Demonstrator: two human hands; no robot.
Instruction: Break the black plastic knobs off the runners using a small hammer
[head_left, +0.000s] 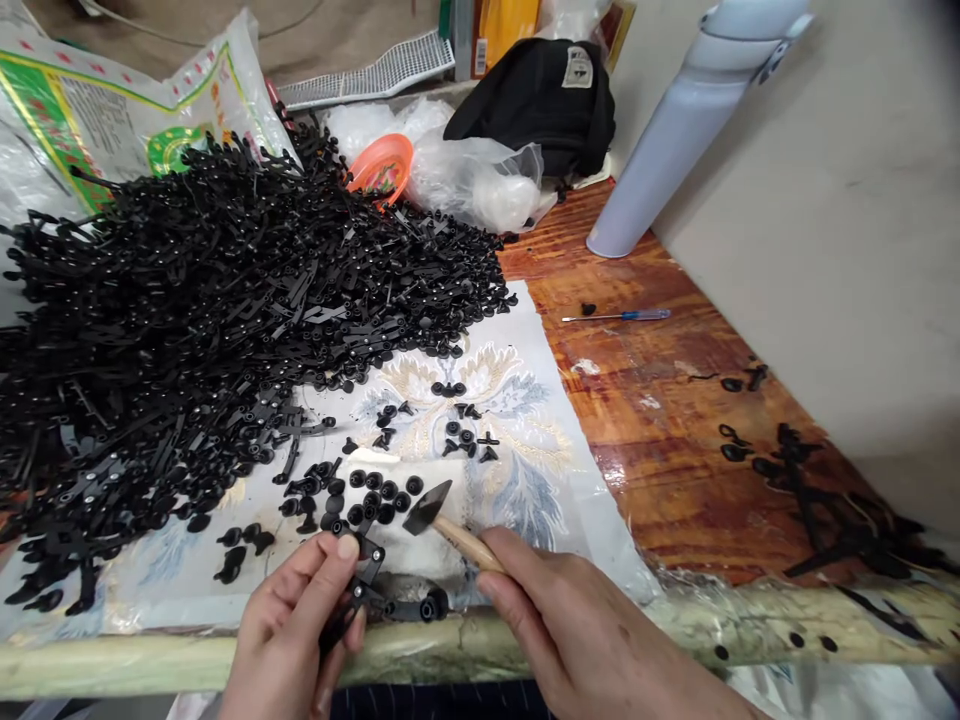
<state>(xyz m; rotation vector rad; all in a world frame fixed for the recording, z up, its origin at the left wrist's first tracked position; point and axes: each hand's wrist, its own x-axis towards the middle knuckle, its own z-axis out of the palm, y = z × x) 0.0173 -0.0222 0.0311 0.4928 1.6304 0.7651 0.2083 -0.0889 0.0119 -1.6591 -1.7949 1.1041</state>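
- Far left, a printed plastic bag is partly hidden by a heap of black parts; its contents cannot be told.
- The left hand has its grip pinching a jointed black part above the table's near edge; the part zigzags, its lowest arm pointing right.
- Behind, a tilted orange bowl shows red and green inside; beside it, a clear bag holds something whitish.
- The right hand wraps its grip around a hammer, head up-left, handle slanting down-right.
- Far right stands a lilac bottle, contents hidden.
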